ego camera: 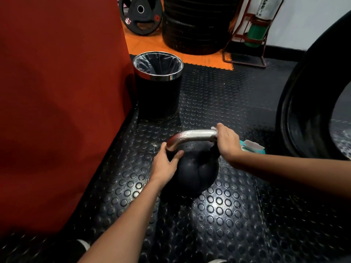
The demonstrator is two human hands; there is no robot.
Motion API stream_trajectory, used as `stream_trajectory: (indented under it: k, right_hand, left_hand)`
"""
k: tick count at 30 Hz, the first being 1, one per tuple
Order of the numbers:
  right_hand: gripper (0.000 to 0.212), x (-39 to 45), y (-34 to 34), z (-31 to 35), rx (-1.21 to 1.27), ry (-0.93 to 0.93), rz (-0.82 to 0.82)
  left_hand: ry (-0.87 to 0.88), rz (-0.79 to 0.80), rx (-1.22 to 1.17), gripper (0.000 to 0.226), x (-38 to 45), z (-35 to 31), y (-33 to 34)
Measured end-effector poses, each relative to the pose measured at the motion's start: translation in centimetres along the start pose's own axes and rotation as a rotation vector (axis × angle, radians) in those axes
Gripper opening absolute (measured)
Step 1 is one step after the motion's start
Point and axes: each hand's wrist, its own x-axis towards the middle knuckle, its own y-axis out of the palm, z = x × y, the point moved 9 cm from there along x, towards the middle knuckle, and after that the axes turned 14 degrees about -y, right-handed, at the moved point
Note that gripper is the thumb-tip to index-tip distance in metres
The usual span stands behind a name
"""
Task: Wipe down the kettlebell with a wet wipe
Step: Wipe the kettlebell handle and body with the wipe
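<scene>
A black kettlebell (pixel 195 173) with a shiny steel handle (pixel 191 134) stands on the studded rubber floor. My left hand (pixel 167 164) grips the lower left end of the handle where it meets the black body. My right hand (pixel 227 141) is wrapped around the right end of the handle, pressing a white wet wipe (pixel 214 128) against it; only a small corner of the wipe shows above my thumb. The handle looks damp. A teal wipe packet (pixel 252 147) with its white lid flipped up lies just behind my right wrist.
A black bin (pixel 158 86) with a chrome rim and clear liner stands behind the kettlebell. A large red padded block (pixel 57 92) fills the left side. A big tyre (pixel 311 103) stands at right. Stacked tyres (pixel 195 25), a weight plate (pixel 140 14) and a red rack (pixel 250 35) are at the back.
</scene>
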Motion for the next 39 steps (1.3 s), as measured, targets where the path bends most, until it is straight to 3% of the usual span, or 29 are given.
stream_trajectory:
  k: [4, 8, 14, 16, 18, 22, 24, 26, 28, 30, 33, 39]
  right_hand:
    - [0.04, -0.8, 0.1, -0.5, 0.102, 0.026, -0.077]
    - [0.04, -0.8, -0.2, -0.3, 0.132, 0.011, 0.002]
    - [0.047, -2.5, 0.6, 4.0, -0.046, -0.541, 0.011]
    - [0.042, -3.1, 0.3, 2.4, -0.012, -0.503, 0.0]
    - [0.037, -3.1, -0.2, 0.3, 0.066, -0.333, 0.005]
    - [0.062, -1.5, -0.3, -1.2, 0.194, -0.015, 0.069]
    - [0.065, -0.9, -0.2, 0.8, 0.168, -0.096, 0.085]
    - [0.068, -1.3, 0.1, 2.7, 0.093, -0.301, 0.077]
    - [0.059, -2.1, 0.1, 2.7, 0.041, -0.417, 0.045]
    - [0.048, -1.9, -0.5, 1.3, 0.077, -0.336, 0.037]
    - [0.053, -1.3, -0.7, -0.1, 0.071, -0.189, 0.117]
    - [0.053, -3.1, 0.6, 3.3, -0.113, -0.499, 0.065]
  left_hand:
    - [-0.032, -0.002, 0.021, 0.032, 0.4, 0.5, 0.2]
    - [-0.047, 0.002, 0.015, 0.036, 0.7, 0.5, 0.4]
    - [-0.045, 0.01, -0.023, 0.034, 0.8, 0.2, 0.3]
    - [-0.042, 0.017, -0.018, 0.032, 0.7, 0.1, 0.5]
    - [-0.051, 0.03, -0.016, 0.035, 0.5, 0.0, 0.6]
    - [-0.068, 0.024, -0.009, 0.038, 0.7, 0.3, 0.6]
    - [-0.074, 0.025, -0.012, 0.038, 1.0, 0.5, 0.6]
    - [-0.073, 0.022, -0.019, 0.038, 1.0, 0.6, 0.6]
    - [-0.071, 0.026, -0.014, 0.036, 1.0, 0.5, 0.7]
    - [-0.071, 0.034, -0.023, 0.035, 0.8, 0.5, 0.7]
    - [-0.07, 0.034, -0.029, 0.033, 0.7, 0.3, 0.6]
    - [-0.08, 0.023, -0.018, 0.035, 0.9, 0.4, 0.6]
